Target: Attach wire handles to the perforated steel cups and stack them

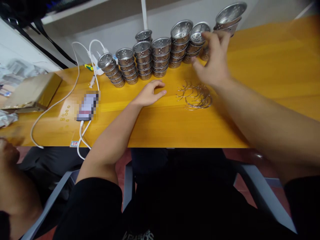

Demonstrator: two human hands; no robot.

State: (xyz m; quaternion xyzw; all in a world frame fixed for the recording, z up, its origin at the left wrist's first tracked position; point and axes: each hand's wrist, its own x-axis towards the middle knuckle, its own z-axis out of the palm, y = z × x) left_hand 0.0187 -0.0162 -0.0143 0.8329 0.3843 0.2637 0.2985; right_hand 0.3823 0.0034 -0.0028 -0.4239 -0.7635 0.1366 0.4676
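Note:
My right hand [216,61] is over the right end of a row of stacked perforated metal cups. Its thumb and fingers are spread apart beside one stack [196,46]; whether they touch the cups is hard to tell. Low on the table rests my left hand [150,94], fingers loosely bent and thumb apart, holding nothing. In front of it stands a cup stack [160,56]. Between my two hands lies a loose pile of thin curved metal wires [197,97].
Taller cups [231,16] stand at the far right, partly behind my right hand. A phone [87,106] with white cables [75,80] lies at left, near small yellow rings [65,114] and a cardboard box [35,91]. Another person's arm [15,180] is at far left.

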